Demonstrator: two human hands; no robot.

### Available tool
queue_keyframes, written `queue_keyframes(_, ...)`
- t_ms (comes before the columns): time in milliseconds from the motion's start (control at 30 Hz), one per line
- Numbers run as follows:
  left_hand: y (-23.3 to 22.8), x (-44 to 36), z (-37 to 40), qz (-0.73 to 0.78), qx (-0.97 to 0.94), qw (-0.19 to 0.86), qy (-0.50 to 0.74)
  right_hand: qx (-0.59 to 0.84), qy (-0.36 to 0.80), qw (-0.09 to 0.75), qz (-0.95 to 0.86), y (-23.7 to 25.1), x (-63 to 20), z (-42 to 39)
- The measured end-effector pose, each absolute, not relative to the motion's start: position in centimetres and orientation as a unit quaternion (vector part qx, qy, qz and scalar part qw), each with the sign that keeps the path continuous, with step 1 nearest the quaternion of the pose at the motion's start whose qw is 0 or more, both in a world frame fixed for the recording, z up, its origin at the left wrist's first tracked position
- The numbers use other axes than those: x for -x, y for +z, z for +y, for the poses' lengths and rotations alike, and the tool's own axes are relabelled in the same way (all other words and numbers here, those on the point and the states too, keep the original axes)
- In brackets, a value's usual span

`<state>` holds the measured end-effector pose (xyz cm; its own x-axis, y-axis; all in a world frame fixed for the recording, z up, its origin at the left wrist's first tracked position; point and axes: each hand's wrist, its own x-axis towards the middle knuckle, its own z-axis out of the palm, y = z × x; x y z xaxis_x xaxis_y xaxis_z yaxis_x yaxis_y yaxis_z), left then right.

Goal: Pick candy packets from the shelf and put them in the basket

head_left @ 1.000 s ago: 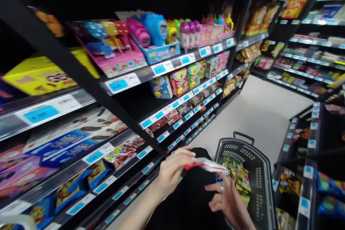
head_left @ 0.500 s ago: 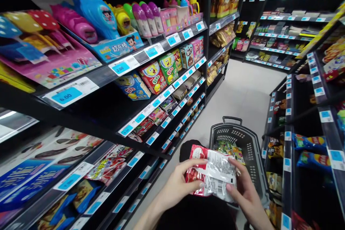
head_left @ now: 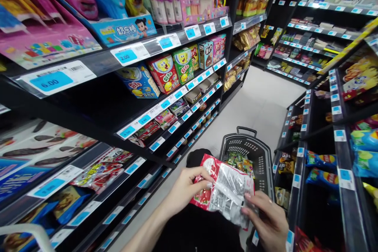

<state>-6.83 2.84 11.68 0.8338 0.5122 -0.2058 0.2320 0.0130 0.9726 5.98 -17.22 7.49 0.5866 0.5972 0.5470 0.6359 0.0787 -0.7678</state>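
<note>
Tilted since before, red-and-silver snack packet point(head_left: 226, 189), pinched by left hand point(head_left: 186, 187) and right hand point(head_left: 265, 218) fingers above basket point(head_left: 260, 153); best gripped by edges.

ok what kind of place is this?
Most likely a small grocery or convenience store aisle. Black shelves carry boxed snacks and candy toys behind blue price tags, a shopping basket sits on the floor, and both hands, left and right, hold a snack packet.

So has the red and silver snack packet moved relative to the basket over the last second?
Yes. The snack packet, pinched by the left hand and right hand, has turned from edge-on above the basket to flat, label up, at its near-left rim.
</note>
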Motion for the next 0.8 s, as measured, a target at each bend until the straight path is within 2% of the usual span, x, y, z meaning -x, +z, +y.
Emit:
queue_keyframes(167, 12.1, 6.9, 2.4, 0.270, -0.664, 0.693, 0.081, 0.676, -0.060, 0.541, -0.497, 7.6, -6.1, -17.4)
queue_keyframes(400, 12.9, 6.7, 2.0, 0.267, -0.692, 0.665, 0.087, 0.751, -0.048, 0.527, -0.395, 7.1, -5.9, -16.1)
queue_keyframes(500, 12.5, 6.6, 2.0, 0.275, -0.682, 0.672, 0.084, 0.746, 0.018, 0.577, -0.332, 6.8, -5.6, -15.8)
queue_keyframes(633, 11.2, 6.3, 1.7, 0.279, -0.614, 0.725, 0.141, 0.717, 0.092, 0.660, -0.204, 6.4, -5.8, -15.8)
queue_keyframes(800, 10.3, 6.1, 1.6, 0.240, -0.547, 0.787, 0.154, 0.700, 0.142, 0.667, -0.212, 5.1, -6.9, -17.3)
